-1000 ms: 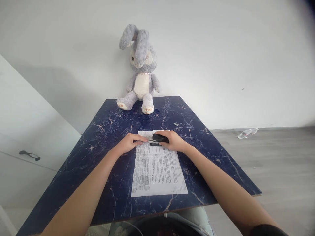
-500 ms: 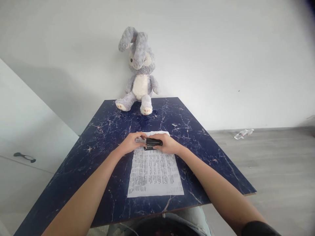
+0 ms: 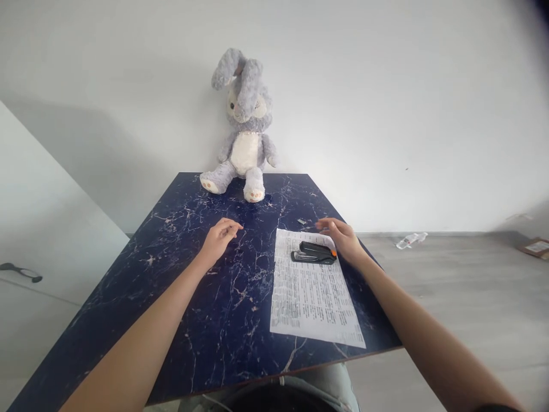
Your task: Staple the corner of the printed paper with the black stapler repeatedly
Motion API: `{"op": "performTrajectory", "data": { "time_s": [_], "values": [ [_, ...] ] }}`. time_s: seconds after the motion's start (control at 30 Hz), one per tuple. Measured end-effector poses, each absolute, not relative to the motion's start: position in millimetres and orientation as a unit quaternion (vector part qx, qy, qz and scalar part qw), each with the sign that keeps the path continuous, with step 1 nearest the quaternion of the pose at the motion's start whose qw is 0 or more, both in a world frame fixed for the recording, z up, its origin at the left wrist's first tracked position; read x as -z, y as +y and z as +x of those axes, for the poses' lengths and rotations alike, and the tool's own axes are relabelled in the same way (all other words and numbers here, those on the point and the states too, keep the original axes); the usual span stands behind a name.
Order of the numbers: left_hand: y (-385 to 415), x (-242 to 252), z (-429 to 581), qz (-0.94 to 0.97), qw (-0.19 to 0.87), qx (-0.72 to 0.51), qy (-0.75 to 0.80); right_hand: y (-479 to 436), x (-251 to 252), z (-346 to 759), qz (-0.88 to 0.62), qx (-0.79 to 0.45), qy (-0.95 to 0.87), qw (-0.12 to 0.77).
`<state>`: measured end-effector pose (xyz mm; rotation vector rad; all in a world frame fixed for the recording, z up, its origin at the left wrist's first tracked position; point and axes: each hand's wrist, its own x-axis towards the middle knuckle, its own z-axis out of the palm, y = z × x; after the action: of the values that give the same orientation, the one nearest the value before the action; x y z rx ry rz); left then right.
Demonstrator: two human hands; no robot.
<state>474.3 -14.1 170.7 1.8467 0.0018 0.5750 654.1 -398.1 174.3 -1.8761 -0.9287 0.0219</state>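
A black stapler (image 3: 315,253) with an orange part at its right end lies on a printed sheet of paper (image 3: 315,303), near the sheet's top edge. My right hand (image 3: 343,237) is just beyond the stapler's right end, fingers loosely apart, holding nothing. Over the bare tabletop to the left of the paper, my left hand (image 3: 222,237) hovers with its fingers loosely curled. I see nothing in it, and it touches neither the sheet nor the stapler. A small pale strip (image 3: 302,221) rests on the table just past the paper's top edge.
The dark blue marbled table (image 3: 223,320) reaches the wall. A grey plush rabbit (image 3: 246,143) sits at its far edge. On the floor to the right are a clear plastic bottle-like item (image 3: 412,240) and a cardboard box (image 3: 535,247). A white cabinet (image 3: 47,206) stands left.
Both hands have let go of the stapler and moved apart, my left hand to the left and my right to the right. The paper and stapler have shifted right.
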Motion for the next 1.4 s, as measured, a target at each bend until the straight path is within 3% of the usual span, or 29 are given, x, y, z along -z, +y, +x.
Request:
{"op": "performTrajectory", "data": {
  "time_s": [0.1, 0.27, 0.4, 0.63, 0.8, 1.13, 1.4],
  "values": [
    [-13, -167, 477, 0.742, 0.611, -0.274, 0.032, -386, -160, 681, -0.827, 0.028, -0.375, 0.418],
    [-5, -176, 478, 0.521, 0.777, -0.346, 0.066, -327, -148, 691, -0.847, -0.039, -0.488, 0.207],
    [31, -195, 460, 0.353, 0.857, -0.376, -0.002, -252, -147, 664, -0.819, -0.041, -0.556, 0.137],
    [118, -196, 405, 0.224, 0.839, -0.487, -0.089, -92, -152, 591, -0.77, -0.026, -0.624, 0.131],
    [136, -193, 394, 0.239, 0.826, -0.502, -0.094, -41, -154, 565, -0.755, -0.024, -0.639, 0.145],
    [100, -196, 416, 0.313, 0.849, -0.422, -0.056, -145, -148, 612, -0.781, 0.002, -0.612, 0.124],
    [9, -183, 467, 0.49, 0.844, -0.213, 0.043, -245, -142, 649, -0.808, -0.005, -0.571, 0.147]
  ]
}}
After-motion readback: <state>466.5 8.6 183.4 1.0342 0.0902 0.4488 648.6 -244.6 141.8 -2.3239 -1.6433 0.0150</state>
